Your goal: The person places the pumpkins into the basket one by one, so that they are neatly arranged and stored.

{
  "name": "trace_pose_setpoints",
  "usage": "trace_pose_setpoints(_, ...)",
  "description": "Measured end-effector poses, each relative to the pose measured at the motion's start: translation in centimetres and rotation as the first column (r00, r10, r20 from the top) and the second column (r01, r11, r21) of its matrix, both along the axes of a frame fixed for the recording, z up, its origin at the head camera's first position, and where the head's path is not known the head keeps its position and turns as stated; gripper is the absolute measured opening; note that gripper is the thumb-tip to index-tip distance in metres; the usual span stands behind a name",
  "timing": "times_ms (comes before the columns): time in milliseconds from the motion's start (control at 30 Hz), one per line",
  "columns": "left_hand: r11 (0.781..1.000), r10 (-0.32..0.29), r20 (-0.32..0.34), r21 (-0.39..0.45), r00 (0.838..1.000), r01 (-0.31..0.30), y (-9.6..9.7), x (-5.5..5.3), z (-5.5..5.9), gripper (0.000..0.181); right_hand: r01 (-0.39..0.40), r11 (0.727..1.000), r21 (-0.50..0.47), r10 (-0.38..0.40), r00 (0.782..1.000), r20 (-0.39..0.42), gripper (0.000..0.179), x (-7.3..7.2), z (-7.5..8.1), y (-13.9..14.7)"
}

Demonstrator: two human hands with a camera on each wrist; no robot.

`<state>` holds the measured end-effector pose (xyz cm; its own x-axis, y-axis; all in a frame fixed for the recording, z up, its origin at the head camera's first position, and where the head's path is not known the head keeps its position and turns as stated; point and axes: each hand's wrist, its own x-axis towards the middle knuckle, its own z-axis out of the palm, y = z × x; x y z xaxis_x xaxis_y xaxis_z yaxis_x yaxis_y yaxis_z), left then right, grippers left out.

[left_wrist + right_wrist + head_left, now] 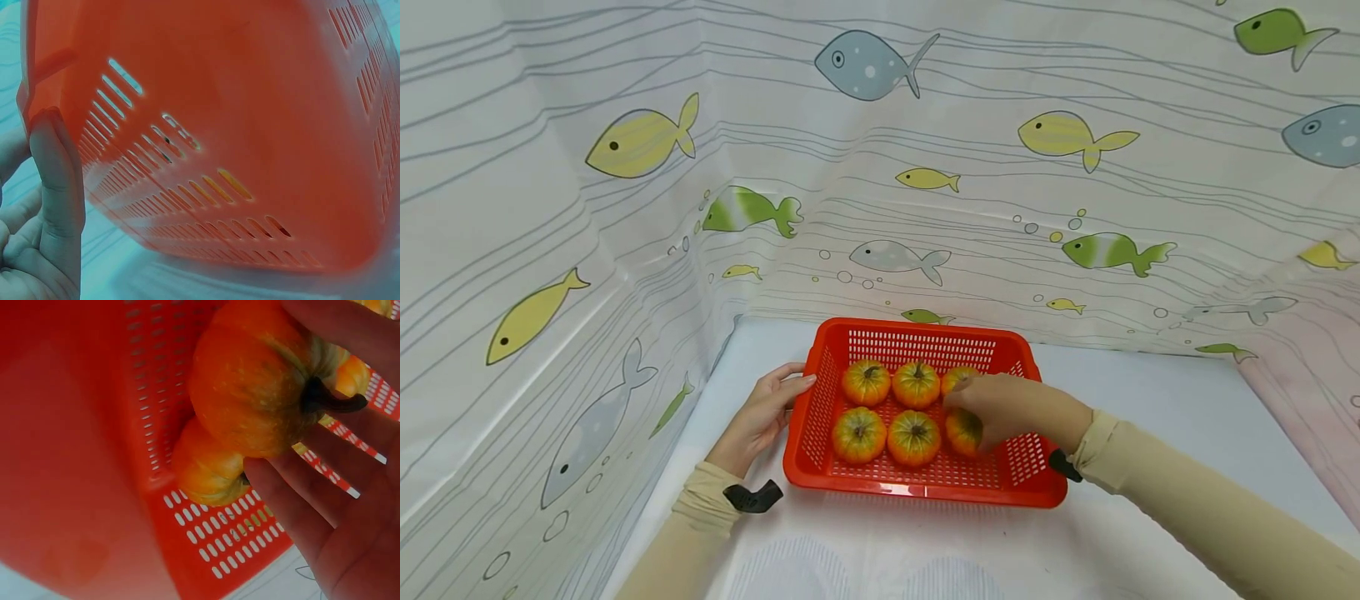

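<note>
A red plastic basket [925, 493] holds several small orange-and-green pumpkins, among them a front-left pumpkin [859, 435] and a front-middle pumpkin [913, 438]. My left hand [767, 417] grips the basket's left rim, fingertips at the edge in the left wrist view. Inside the basket's right half, my right hand [1003, 408] holds the front-right pumpkin [250, 381], partly hidden from the head view. The thumb lies on one side of it and the fingers on the other, its dark stem towards the palm. Beyond it lies another pumpkin [209, 465] by the slotted wall.
The basket stands on a white tabletop [1120, 400]. Fish-patterned sheets [970, 225] rise behind it and on both sides. Each wrist carries a black camera mount, such as the left mount [752, 497].
</note>
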<state>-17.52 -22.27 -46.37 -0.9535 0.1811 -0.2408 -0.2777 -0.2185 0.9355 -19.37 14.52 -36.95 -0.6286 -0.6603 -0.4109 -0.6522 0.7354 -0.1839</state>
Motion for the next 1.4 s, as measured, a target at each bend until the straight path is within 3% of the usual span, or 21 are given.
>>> trace_pose_setpoints(233, 1.0, 0.0, -0.007, -0.02, 1.0, 0.0, 0.0, -0.1, 0.0, 0.038, 0.008, 0.998, 0.068, -0.007, 1.0, -0.012, 0.068, -0.1, -0.4, -0.8)
trace_pose_setpoints(600, 1.0, -0.011, -0.01, -0.021, 1.0, 0.011, 0.0, 0.0, -0.3, 0.041, -0.135, 0.981, 0.139, 0.144, 0.988, -0.055, 0.063, -0.1, -1.7, -2.1)
trace_pose_setpoints(867, 1.0, -0.009, -0.01, -0.014, 1.0, 0.009, 0.0, -0.1, -0.2, 0.039, -0.142, 0.977, 0.162, 0.154, 0.986, -0.062, 0.068, 0.0, -1.7, -2.3)
trace_pose_setpoints(1233, 1.0, -0.027, -0.018, 0.012, 0.999, 0.027, -0.2, -0.1, -0.5, 0.035, -0.144, 0.977, 0.159, 0.156, 0.986, -0.065, 0.06, 0.0, -1.7, -2.3)
trace_pose_setpoints(1400, 1.0, -0.023, -0.015, 0.004, 1.0, 0.023, -0.2, -0.1, -0.4, 0.036, -0.105, 0.984, 0.145, 0.113, 0.992, -0.049, 0.062, 0.2, -1.4, -2.1)
